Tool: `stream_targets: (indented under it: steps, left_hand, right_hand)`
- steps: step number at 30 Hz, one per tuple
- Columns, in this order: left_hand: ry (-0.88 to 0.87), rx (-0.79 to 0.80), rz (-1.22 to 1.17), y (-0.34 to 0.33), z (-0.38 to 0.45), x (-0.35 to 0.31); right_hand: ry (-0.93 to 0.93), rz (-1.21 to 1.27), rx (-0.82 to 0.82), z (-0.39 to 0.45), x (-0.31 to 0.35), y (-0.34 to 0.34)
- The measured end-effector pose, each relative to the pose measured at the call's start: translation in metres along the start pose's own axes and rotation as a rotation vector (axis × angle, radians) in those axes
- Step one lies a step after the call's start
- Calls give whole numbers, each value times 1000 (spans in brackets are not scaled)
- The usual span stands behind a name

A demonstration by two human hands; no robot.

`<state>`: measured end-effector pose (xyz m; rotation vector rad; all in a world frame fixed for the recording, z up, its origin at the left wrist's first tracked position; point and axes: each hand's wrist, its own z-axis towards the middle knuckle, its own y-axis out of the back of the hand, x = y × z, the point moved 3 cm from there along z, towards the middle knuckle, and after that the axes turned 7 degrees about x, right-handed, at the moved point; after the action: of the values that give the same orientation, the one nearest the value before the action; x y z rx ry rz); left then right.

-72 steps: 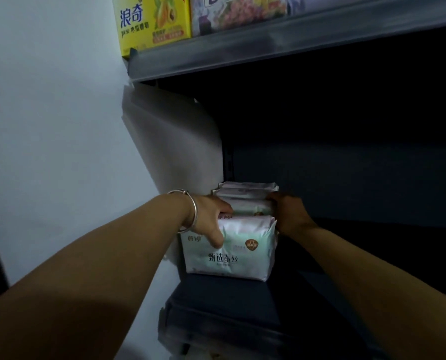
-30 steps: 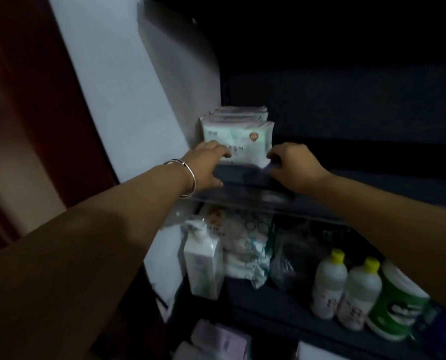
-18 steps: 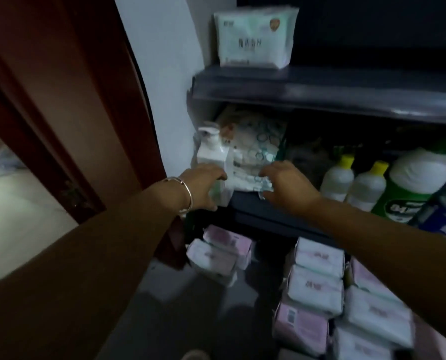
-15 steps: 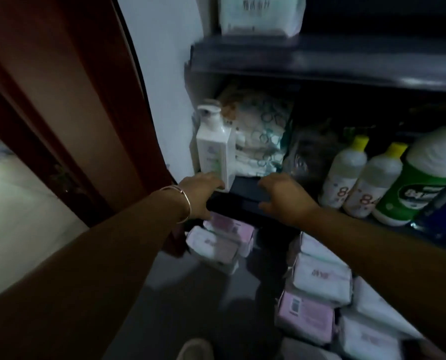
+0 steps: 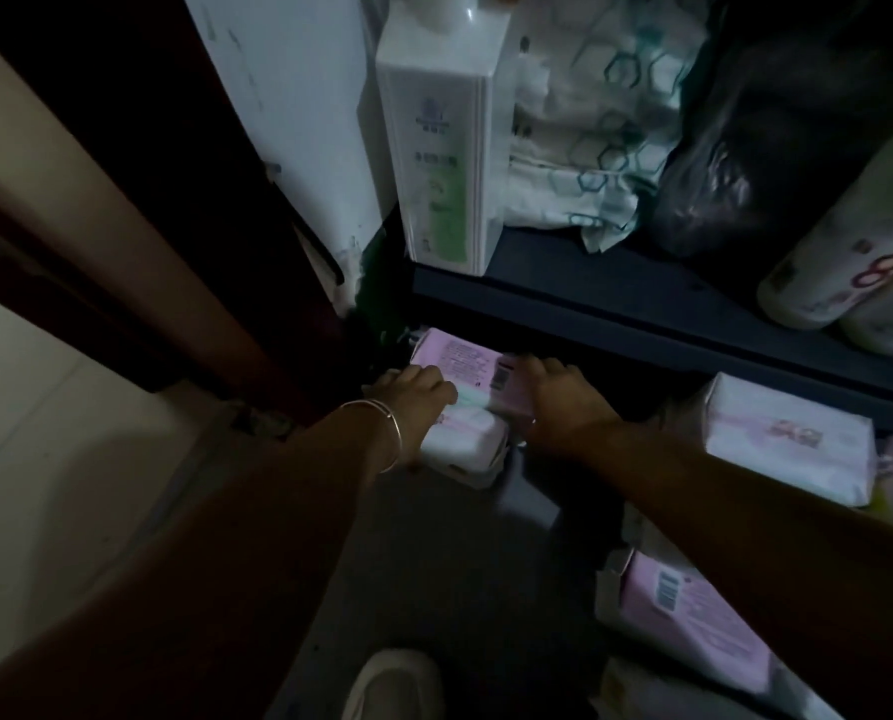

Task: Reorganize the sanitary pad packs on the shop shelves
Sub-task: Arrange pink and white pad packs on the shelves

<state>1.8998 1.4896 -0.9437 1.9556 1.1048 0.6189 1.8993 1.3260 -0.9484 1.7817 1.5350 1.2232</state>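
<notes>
Hands dropped: left hand (image 5: 413, 394), right hand (image 5: 558, 397) flank pink pack (image 5: 465, 363).

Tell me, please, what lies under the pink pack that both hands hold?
Under the pink pack lies a white pack. The left hand and right hand cover part of it; anything lower is hidden.

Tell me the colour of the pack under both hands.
Pink pack, with a barcode; head view.

pump bottle (image 5: 447, 148), patterned cloth (image 5: 590, 122), perhaps shoe (image 5: 392, 685)
</notes>
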Motion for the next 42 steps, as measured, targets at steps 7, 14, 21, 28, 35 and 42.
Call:
stream_targets:
  steps: [7, 14, 21, 28, 35, 42]
  left_hand:
    - [23, -54, 64, -6, 13, 0]
    - [20, 39, 120, -6, 20, -1]
    - [-63, 216, -56, 37, -16, 6]
    - [-12, 162, -164, 129, -90, -3]
    - [-13, -6, -204, 229, -186, -32]
    - [-35, -143, -167, 312, -267, -65]
  right_hand:
    - [-81, 144, -3, 29, -3, -14]
    - [-81, 134, -27, 29, -7, -8]
    - [6, 77, 28, -10, -9, 26]
    - [128, 71, -50, -91, 9, 118]
    - [173, 145, -265, -184, 24, 212]
    - [248, 302, -423, -278, 35, 295]
